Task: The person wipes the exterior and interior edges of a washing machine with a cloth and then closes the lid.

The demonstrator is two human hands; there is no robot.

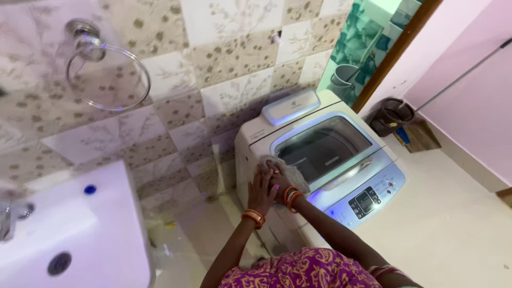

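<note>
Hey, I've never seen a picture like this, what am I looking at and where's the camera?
The camera sits on a person's head, looking down at their own arms. Both hands rest on the corner of a white top-loading washing machine in a tiled bathroom. The right hand presses a pale cloth onto the lid's edge; the left hand lies flat beside it, overlapping slightly. A white sink is at lower left, a towel ring on the wall, and a dark bucket stands behind the machine.

Patterned beige wall tiles rise behind, carrying a metal towel ring. A white basin sits left; pale floor spreads right.
</note>
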